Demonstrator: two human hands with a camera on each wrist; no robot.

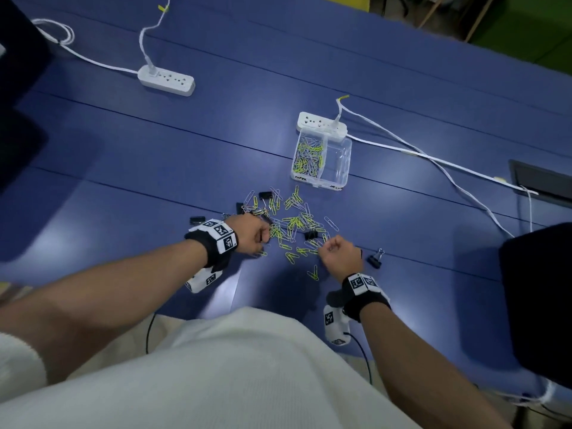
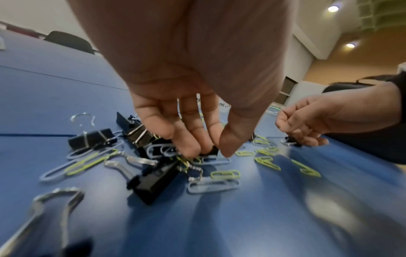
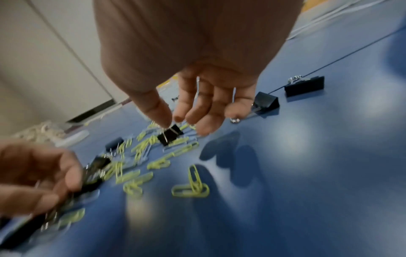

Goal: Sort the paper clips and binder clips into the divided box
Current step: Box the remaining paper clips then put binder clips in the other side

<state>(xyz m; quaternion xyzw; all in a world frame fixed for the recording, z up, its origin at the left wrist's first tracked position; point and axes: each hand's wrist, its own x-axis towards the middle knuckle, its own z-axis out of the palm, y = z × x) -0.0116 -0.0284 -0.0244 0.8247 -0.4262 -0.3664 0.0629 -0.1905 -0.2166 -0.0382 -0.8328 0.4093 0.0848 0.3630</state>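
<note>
Loose yellow-green and pale blue paper clips [image 1: 294,224] lie scattered on the blue table, with black binder clips among them. The clear divided box [image 1: 340,168] stands beyond the pile; its left compartment holds many paper clips, and its right one looks empty. My left hand [image 1: 263,236] is at the pile's left edge, thumb and fingers pinching a black binder clip [image 2: 212,151]. My right hand [image 1: 329,244] is at the pile's right edge, thumb and forefinger pinching the wire handle of a small binder clip [image 3: 170,136]. Thin wires show between its fingers.
Other binder clips lie at the pile's far side [image 1: 265,195], to the left [image 1: 197,219] and right of my right hand [image 1: 375,260]. A white power strip [image 1: 322,123] touches the box's far end; its cable [image 1: 433,156] runs right. Another strip [image 1: 166,80] sits far left.
</note>
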